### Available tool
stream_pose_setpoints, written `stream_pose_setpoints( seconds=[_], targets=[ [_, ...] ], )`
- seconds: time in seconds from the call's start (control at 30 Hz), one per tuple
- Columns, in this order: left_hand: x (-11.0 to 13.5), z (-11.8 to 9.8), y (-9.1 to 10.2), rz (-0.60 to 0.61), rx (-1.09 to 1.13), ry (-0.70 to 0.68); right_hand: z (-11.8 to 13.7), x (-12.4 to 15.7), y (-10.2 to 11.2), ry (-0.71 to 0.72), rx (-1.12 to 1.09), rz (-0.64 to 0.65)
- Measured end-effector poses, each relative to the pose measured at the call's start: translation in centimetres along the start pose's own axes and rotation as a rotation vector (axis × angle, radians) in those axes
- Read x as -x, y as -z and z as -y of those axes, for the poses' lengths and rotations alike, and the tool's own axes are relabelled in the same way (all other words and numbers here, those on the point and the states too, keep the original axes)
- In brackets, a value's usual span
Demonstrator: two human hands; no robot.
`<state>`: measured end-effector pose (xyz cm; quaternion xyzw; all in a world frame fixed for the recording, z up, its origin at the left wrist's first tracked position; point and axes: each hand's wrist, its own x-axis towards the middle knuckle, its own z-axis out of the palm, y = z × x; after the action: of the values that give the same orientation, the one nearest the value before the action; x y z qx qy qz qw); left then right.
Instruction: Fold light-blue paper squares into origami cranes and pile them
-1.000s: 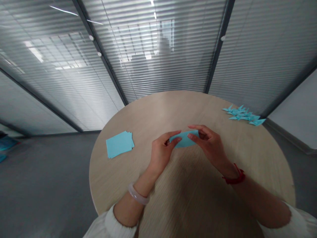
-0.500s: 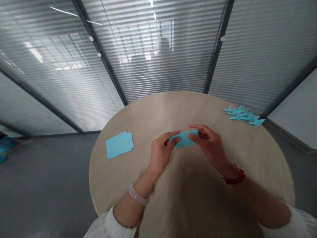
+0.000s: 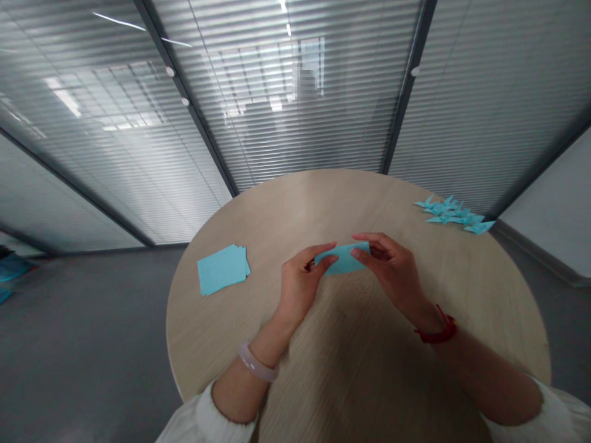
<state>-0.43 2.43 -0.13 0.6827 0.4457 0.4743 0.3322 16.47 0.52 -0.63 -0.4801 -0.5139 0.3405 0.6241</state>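
A folded sheet of light blue paper (image 3: 344, 259) is held just above the round wooden table (image 3: 277, 209), near its middle. My left hand (image 3: 302, 284) pinches the sheet's left end between thumb and fingers. My right hand (image 3: 392, 271) pinches its right end, fingers curled over the top edge. Both hands hide part of the sheet.
A small stack of light blue paper squares (image 3: 222, 268) lies on the table's left side. Several folded blue paper figures (image 3: 455, 215) sit at the far right edge. Glass walls with blinds (image 3: 295, 92) stand close behind the table; grey floor surrounds it.
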Motion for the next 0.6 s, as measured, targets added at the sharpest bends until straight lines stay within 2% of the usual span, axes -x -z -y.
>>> stream_pose_setpoints(
  seconds=[0.27, 0.6],
  targets=[
    [-0.04, 0.26, -0.09, 0.003, 0.031, 0.004, 0.32, 0.1, 0.0, 0.035, 0.063, -0.001],
    [-0.24, -0.27, -0.08, -0.018, 0.135, 0.088, 0.45, 0.13, 0.01, 0.023, 0.084, -0.014]
  ],
)
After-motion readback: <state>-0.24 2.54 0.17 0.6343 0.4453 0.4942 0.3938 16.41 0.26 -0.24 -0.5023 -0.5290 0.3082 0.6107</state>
